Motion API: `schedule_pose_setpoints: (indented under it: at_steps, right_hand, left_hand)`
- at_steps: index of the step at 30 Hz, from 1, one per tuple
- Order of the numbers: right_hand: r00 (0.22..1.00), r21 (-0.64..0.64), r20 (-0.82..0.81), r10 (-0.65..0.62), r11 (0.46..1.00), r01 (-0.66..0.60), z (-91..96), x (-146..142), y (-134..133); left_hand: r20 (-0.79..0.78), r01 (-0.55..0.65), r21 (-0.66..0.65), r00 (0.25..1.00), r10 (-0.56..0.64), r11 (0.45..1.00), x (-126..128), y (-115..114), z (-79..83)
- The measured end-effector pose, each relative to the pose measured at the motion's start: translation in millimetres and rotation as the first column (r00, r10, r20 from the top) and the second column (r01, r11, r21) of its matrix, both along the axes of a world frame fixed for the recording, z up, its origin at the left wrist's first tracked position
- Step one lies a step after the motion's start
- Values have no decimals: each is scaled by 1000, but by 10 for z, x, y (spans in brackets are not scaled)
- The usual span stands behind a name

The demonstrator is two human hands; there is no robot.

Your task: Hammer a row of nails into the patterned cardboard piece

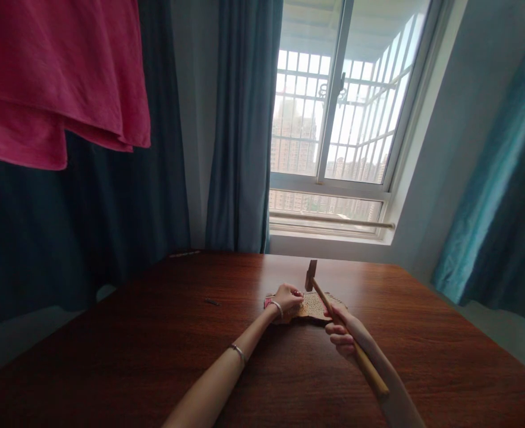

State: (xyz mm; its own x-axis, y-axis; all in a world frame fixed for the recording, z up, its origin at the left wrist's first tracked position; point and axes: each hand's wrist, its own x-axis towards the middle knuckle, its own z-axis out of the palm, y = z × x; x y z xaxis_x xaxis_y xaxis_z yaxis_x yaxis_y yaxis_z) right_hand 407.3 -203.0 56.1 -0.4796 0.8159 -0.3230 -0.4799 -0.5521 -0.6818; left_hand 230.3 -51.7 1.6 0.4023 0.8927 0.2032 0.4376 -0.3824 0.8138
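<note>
My right hand point(346, 336) is wrapped round the wooden handle of a hammer point(323, 297). The hammer's head is raised, tilted, and appears above the far side of a tan, uneven-edged piece point(318, 306) covered in small dark dots. My left hand point(288, 297) rests at the left part of that piece, thumb and fingertips pinched together near its surface. Whatever lies between those fingertips is too small to make out. Part of the piece is hidden beneath my left hand, where a reddish patch shows at its edge.
The brown wooden table point(155, 356) stretches around the piece. A small dark object point(211, 302) lies to the left, and a thin pale strip point(184, 254) sits at the far left edge. Blue curtains point(244, 131), a barred window point(333, 107) and a hanging pink cloth point(66, 77) surround the table.
</note>
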Motion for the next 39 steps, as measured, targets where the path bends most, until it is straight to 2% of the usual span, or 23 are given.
schedule_pose_setpoints:
  at_steps: [11, 20, 29, 35, 39]
  right_hand:
    - [998, 24, 57, -20, 1000, 19, 85, -33, -35]
    - [997, -51, 75, -34, 998, 38, 180, -135, -78]
    - [988, -54, 152, -38, 997, 47, 158, -207, -94]
    - [985, 7, 146, -88, 996, 88, 178, -220, -106]
    - [991, -50, 131, -39, 998, 46, 164, -213, -89]
  left_hand:
    - [64, 9, 24, 998, -10, 1000, -5, 74, -82]
    - [83, -12, -33, 996, 14, 999, 10, 97, -120]
    - [80, -16, -32, 997, 19, 999, 27, 90, -141]
    - [45, -12, -24, 999, 13, 1000, 15, 66, -114]
    - [43, -26, -30, 999, 27, 999, 11, 58, -96]
